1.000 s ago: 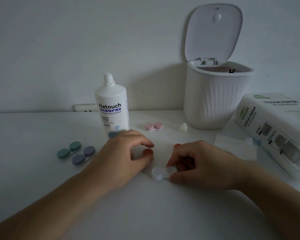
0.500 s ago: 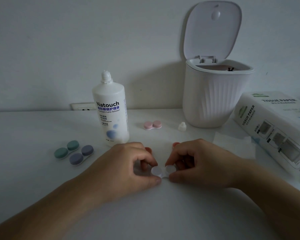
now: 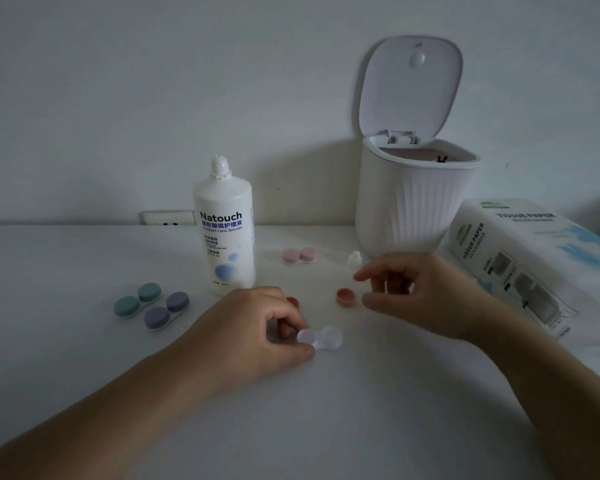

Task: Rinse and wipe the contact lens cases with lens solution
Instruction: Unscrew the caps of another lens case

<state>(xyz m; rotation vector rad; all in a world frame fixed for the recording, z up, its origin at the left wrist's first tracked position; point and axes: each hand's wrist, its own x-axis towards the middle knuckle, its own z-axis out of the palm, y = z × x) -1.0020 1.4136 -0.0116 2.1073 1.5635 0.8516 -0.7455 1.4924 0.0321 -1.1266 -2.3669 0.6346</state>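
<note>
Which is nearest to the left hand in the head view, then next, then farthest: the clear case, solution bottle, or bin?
1. Clear case: in the left hand grip.
2. Solution bottle: just behind.
3. Bin: back right.

Both forearms are bare right up to the picture's edge, with no sleeves showing. The left hand (image 3: 253,330) and right hand (image 3: 426,299) wear no gloves, rings or watch.
</note>
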